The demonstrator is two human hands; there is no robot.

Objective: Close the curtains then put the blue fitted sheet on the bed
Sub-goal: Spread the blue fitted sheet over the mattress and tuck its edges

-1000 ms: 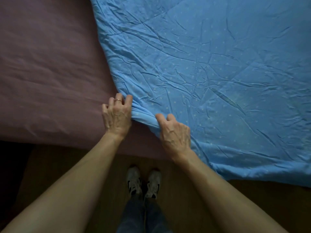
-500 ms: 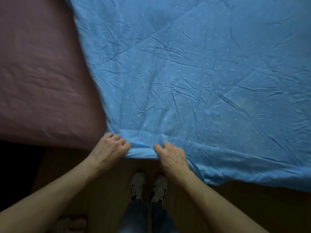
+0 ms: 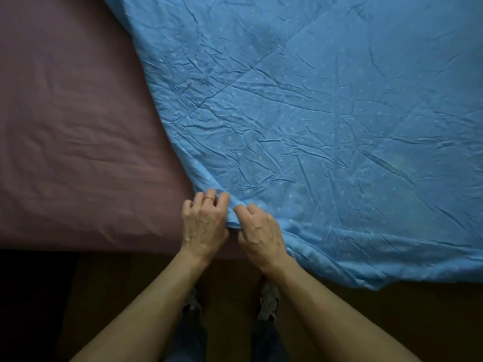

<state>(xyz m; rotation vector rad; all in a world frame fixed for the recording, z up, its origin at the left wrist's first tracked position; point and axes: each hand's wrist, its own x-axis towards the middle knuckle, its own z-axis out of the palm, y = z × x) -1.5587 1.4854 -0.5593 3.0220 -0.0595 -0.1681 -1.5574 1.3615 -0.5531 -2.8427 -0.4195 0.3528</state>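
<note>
The blue fitted sheet (image 3: pixel 313 126) lies spread over the right part of the bed (image 3: pixel 78 126). It is thin woven cloth, light blue with small pale dots, crossed by fine sharp creases and a few long straight fold lines. Its left border runs on a slant across the bed top down to the bed's near edge, where the cloth bunches into a soft rounded corner. To the right of that corner the hem spills over the bed's near edge in a loose, wavy fall.

Both hands meet at that bunched corner, just inside the bed's near edge. The left hand (image 3: pixel 202 226) has its fingers curled over the gathered cloth, its grip clamped on the sheet's border; a thin gold-coloured ring (image 3: pixel 209 198) sits on one finger. The right hand (image 3: pixel 258 231), touching distance from it, pinches the same fold with bent fingers, its grip likewise closed on the sheet.

The left part of the bed shows a dull mauve cover, matte and softly rumpled. Below the bed's near edge is a dark brown wooden floor (image 3: pixel 418 322), with pale shoes (image 3: pixel 268 301) and blue denim trouser legs (image 3: pixel 188 340) beneath the bare forearms.
</note>
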